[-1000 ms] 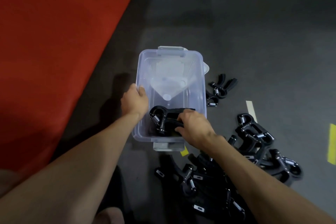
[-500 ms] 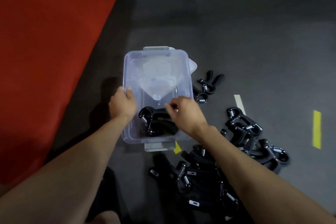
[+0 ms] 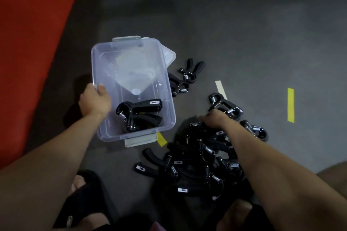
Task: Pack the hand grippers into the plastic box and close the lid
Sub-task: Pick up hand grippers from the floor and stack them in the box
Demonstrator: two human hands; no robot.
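Two hand grippers (image 3: 139, 115) lie at the near end of the clear plastic box (image 3: 170, 88), whose lid is off. Left hand (image 3: 94, 100) clasps the box's left rim. Right hand (image 3: 216, 118), blurred, rests on the pile of grippers (image 3: 199, 157) right of the box; its grasp cannot be told.

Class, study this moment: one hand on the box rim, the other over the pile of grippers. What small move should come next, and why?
Probably the right hand should close on one hand gripper from the pile and carry it to the plastic box. The box holds only a couple of grippers, many lie on the floor, and the left hand steadies the rim.
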